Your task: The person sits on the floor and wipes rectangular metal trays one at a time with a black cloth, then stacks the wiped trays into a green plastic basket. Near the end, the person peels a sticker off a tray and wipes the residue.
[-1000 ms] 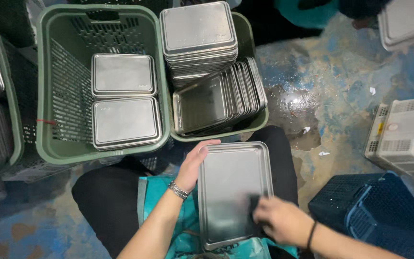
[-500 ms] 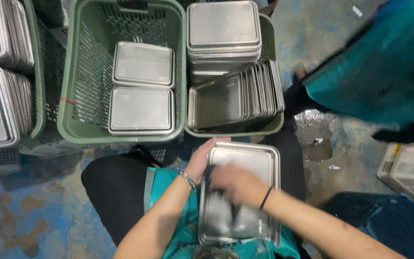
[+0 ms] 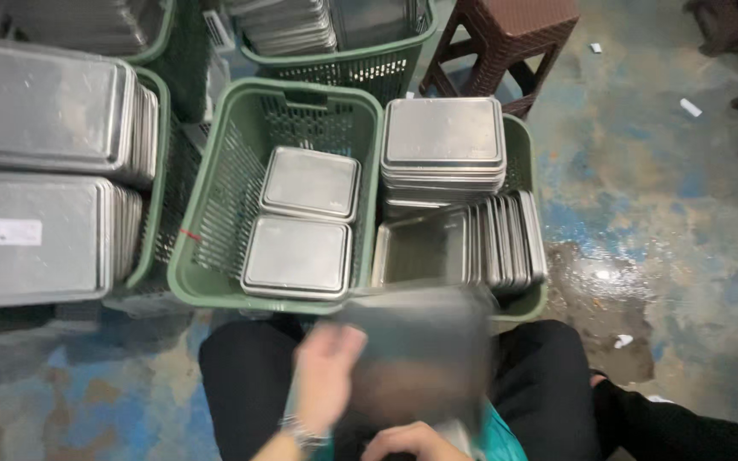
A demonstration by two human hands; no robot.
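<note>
I sit with a steel tray (image 3: 420,350) over my lap; it is blurred by motion. My left hand (image 3: 326,376) holds its left edge, and my right hand (image 3: 407,442) grips it at the bottom edge of the view. Just beyond my knees stands a green basket (image 3: 207,248) with two flat steel trays (image 3: 299,254) lying in its bottom. To its right a second green basket (image 3: 524,154) holds a flat stack of trays (image 3: 442,141) and a row of trays set on edge (image 3: 489,248).
More green baskets with stacked steel trays (image 3: 36,171) fill the left and top. A brown plastic stool (image 3: 506,34) stands at the top right. The concrete floor (image 3: 668,222) is wet and stained, with a puddle right of the baskets.
The tray has lifted off my lap and moves fast, now blurred. My right hand slid from the tray's face to its near edge. The view tilted up; the person in teal at right is gone.
</note>
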